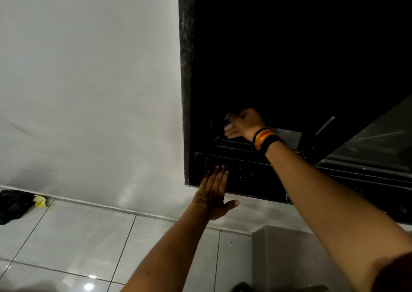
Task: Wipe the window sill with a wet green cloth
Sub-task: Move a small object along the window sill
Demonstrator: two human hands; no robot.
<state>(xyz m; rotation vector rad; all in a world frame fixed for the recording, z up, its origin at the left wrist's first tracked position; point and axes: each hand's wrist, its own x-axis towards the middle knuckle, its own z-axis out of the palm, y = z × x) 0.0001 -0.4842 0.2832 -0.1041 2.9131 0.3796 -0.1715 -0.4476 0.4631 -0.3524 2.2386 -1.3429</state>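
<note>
Hands first: my left hand (215, 189) lies flat and open, fingers spread a little, pressing on the dark front edge of the window sill (245, 176). My right hand (242, 123) reaches past it, deeper into the dark window opening (289, 57), with the fingers curled in. It may be holding the green cloth, but it is too dark in there for me to see any green, so I cannot tell what it holds or where the cloth is. Colored wristbands (264, 139) sit on that arm. I think a wet cloth will be soft, floppy and a bit heavy with water, and it may drip. It is best bunched into a pad under the palm, so it does not slip on the smooth sill. Left of my hands is a plain white wall (89, 80). Below them is a shiny tiled floor (78, 242), with a black bag (13, 204) far off to the left.
</note>
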